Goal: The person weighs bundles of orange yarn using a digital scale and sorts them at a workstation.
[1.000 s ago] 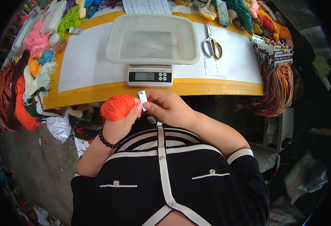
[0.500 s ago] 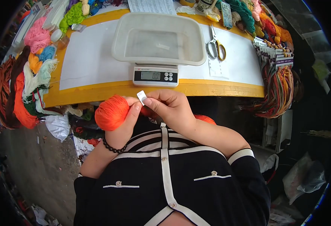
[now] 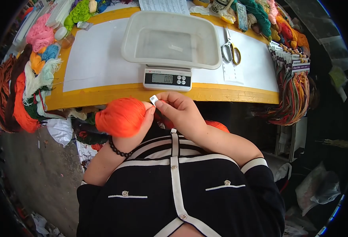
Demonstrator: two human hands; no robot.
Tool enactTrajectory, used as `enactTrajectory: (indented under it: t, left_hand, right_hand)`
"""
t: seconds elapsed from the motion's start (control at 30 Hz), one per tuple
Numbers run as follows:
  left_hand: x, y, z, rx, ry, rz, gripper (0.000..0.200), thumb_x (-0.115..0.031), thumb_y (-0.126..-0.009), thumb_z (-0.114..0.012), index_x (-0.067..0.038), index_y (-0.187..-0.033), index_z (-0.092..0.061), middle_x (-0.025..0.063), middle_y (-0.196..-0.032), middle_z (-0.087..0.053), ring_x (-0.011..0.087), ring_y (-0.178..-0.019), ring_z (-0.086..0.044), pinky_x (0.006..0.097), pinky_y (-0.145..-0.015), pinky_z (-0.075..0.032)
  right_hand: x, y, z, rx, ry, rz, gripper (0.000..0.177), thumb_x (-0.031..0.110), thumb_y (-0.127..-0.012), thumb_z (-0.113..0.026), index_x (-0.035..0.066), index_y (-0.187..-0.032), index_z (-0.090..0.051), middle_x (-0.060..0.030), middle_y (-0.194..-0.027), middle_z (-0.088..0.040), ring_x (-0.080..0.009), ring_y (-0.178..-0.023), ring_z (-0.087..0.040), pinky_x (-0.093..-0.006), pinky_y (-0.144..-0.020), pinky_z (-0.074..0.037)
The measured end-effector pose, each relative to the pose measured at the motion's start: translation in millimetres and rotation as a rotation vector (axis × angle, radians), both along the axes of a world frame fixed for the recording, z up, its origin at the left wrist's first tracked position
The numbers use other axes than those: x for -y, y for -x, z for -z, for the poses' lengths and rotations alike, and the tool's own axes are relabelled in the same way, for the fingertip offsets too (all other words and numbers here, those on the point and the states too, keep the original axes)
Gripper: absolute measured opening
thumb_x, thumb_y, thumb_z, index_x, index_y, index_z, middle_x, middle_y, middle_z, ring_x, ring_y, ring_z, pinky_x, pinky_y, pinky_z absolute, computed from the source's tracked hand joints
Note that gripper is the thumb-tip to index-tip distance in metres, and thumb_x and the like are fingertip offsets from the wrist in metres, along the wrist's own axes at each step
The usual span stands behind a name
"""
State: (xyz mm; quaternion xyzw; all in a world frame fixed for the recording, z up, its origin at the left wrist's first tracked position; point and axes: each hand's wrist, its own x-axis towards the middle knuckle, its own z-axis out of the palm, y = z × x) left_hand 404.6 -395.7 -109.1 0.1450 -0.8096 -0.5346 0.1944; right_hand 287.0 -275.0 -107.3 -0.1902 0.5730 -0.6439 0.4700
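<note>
A thick bundle of bright orange yarn (image 3: 120,117) sits in my left hand (image 3: 141,127), bulging over its fingers, most of which are hidden. My left thumb points up toward a small white tag (image 3: 154,100) that bears one dark printed character. Thumb and bent fingers of my right hand (image 3: 184,115) pinch this tag, just in front of the table edge. Beyond the hands, a digital scale (image 3: 168,79) carries a translucent plastic tub (image 3: 130,55), in whose bottom a pale patch shows. More orange yarn (image 3: 217,126) peeks out behind my right forearm.
Scissors (image 3: 231,50) with one yellow handle lie on the white sheet (image 3: 95,59) right of the tub. Colour cards with hanging threads (image 3: 290,89) cover the table's right end. Pink yarn (image 3: 40,33) and a lidded jar (image 3: 64,38) stand at the left.
The orange bundle has swung slightly left and looks bigger and blurred. The tag has tilted and shifted a little right. Table and scale sit slightly further right in view.
</note>
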Motion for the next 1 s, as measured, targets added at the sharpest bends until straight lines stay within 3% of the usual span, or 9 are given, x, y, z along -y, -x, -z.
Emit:
enactTrajectory:
  t: [0.03, 0.13, 0.2, 0.27, 0.4, 0.57, 0.7, 0.83, 1.0]
  left_hand:
    - [-1, 0, -6, 0.012, 0.033, 0.013, 0.009, -0.008, -0.09, -0.057, -0.001, -0.09, -0.062, 0.0017, -0.081, -0.06, 0.0111, -0.076, -0.055, 0.025, -0.071, -0.044]
    - [2, 1, 2, -0.029, -0.007, 0.003, 0.01, -0.011, -0.091, -0.056, -0.002, -0.089, -0.061, 0.0021, -0.076, -0.059, 0.01, -0.068, -0.053, 0.0228, -0.064, -0.043]
    - [10, -2, 8, 0.177, -0.935, 0.023, 0.013, -0.013, -0.091, -0.055, -0.003, -0.086, -0.06, 0.0022, -0.07, -0.057, 0.0072, -0.058, -0.048, 0.0195, -0.054, -0.037]
    - [8, 2, 8, 0.146, -1.035, 0.031, 0.014, -0.015, -0.091, -0.056, -0.004, -0.083, -0.059, 0.0018, -0.065, -0.054, 0.0047, -0.053, -0.041, 0.0178, -0.049, -0.031]
    - [2, 4, 16, -0.072, 0.088, -0.012, 0.014, -0.016, -0.091, -0.055, -0.005, -0.083, -0.06, -0.0024, -0.068, -0.053, 0.0051, -0.056, -0.044, 0.019, -0.052, -0.036]
    - [8, -2, 15, 0.195, -0.856, 0.035, 0.016, -0.017, -0.091, -0.055, -0.003, -0.085, -0.061, -0.0005, -0.071, -0.056, 0.0056, -0.059, -0.049, 0.0199, -0.054, -0.04]
    - [-1, 3, 18, -0.016, -0.066, -0.004, 0.014, -0.013, -0.09, -0.055, -0.002, -0.082, -0.059, 0.0019, -0.069, -0.057, 0.0058, -0.054, -0.044, 0.0193, -0.05, -0.035]
    - [6, 2, 6, 0.197, -0.877, 0.016, 0.015, -0.015, -0.09, -0.057, -0.003, -0.083, -0.061, 0.0012, -0.07, -0.057, 0.0042, -0.056, -0.045, 0.019, -0.051, -0.036]
    - [-2, 3, 13, 0.094, -0.401, 0.005, 0.014, -0.013, -0.091, -0.053, -0.001, -0.085, -0.058, 0.0042, -0.07, -0.058, 0.0061, -0.054, -0.044, 0.0193, -0.05, -0.035]
  right_hand:
    - [-1, 3, 0, 0.001, -0.001, 0.0, 0.011, 0.01, -0.092, -0.055, 0.002, -0.098, -0.059, -0.0012, -0.078, -0.06, -0.0079, -0.065, -0.053, -0.024, -0.057, -0.044]
    - [-6, 8, 0, -0.923, -0.066, -0.069, 0.01, 0.009, -0.089, -0.059, 0.0, -0.092, -0.061, -0.0051, -0.075, -0.059, -0.012, -0.063, -0.054, -0.0273, -0.057, -0.045]
    - [-6, 10, 1, -1.141, 0.059, -0.002, 0.011, 0.008, -0.087, -0.062, -0.002, -0.088, -0.062, -0.008, -0.073, -0.058, -0.0154, -0.062, -0.055, -0.0286, -0.058, -0.046]
    - [-6, 9, 0, -0.993, 0.033, -0.019, 0.011, 0.008, -0.087, -0.062, -0.002, -0.088, -0.062, -0.0076, -0.072, -0.058, -0.0151, -0.062, -0.055, -0.028, -0.058, -0.046]
    - [-5, 7, 14, -0.536, -0.027, -0.043, 0.01, 0.008, -0.085, -0.064, -0.001, -0.088, -0.063, -0.0068, -0.069, -0.056, -0.0153, -0.062, -0.054, -0.0275, -0.057, -0.045]
    - [-8, 13, 1, -1.173, 0.099, -0.001, 0.01, 0.006, -0.083, -0.065, 0.0, -0.089, -0.064, -0.0083, -0.075, -0.064, -0.0196, -0.067, -0.061, -0.0287, -0.06, -0.049]
    - [-8, 7, 12, -0.639, 0.004, 0.022, 0.008, 0.004, -0.079, -0.067, 0.001, -0.086, -0.064, -0.0102, -0.076, -0.062, -0.0258, -0.068, -0.06, -0.0309, -0.06, -0.049]
    - [-11, 13, 2, -0.991, 0.063, -0.019, 0.008, 0.005, -0.083, -0.065, 0.001, -0.09, -0.065, -0.0095, -0.079, -0.064, -0.0211, -0.07, -0.062, -0.0292, -0.062, -0.05]
    - [-9, 7, 10, -0.638, 0.034, 0.046, 0.011, 0.008, -0.079, -0.066, 0.001, -0.087, -0.065, -0.013, -0.079, -0.063, -0.029, -0.073, -0.061, -0.0338, -0.063, -0.049]
